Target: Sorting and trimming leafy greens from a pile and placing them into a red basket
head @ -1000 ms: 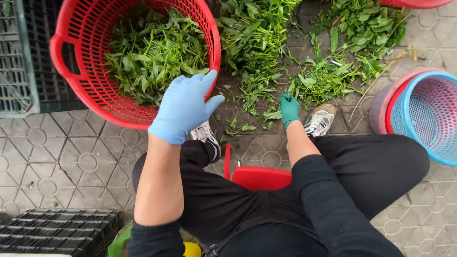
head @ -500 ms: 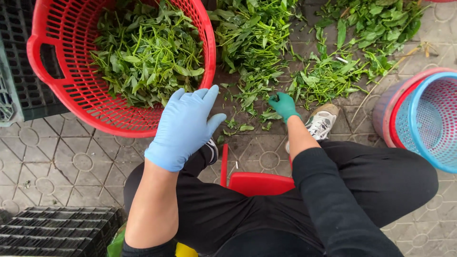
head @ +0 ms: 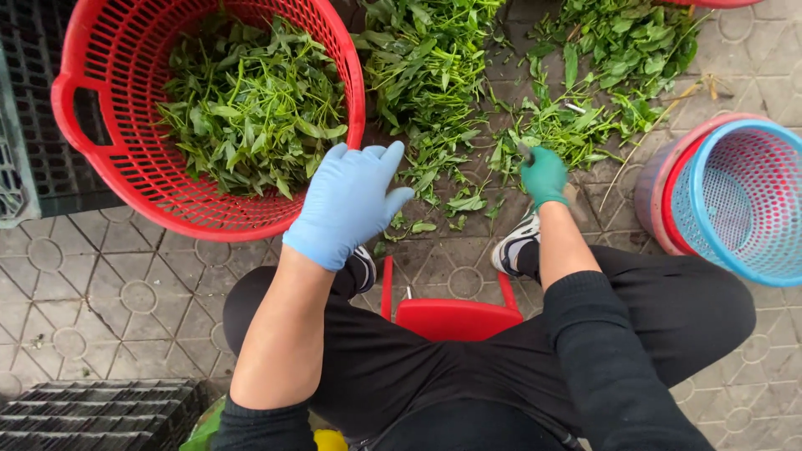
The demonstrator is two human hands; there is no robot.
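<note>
Head camera looks down at a seated person whose left hand (head: 347, 205), in a blue glove, hovers flat and open, holding nothing, just beside the near rim of the red basket (head: 125, 167) of cut greens. Farther right, the right hand (head: 545, 175), in a green glove, is closed on stems at the near edge of the loose leaf pile (head: 551, 125) on the paving, near stacked blue and red baskets (head: 727, 200).

The red basket (head: 125, 159) is cut off at the top edge; the blue basket (head: 743, 200) at the right edge.
</note>
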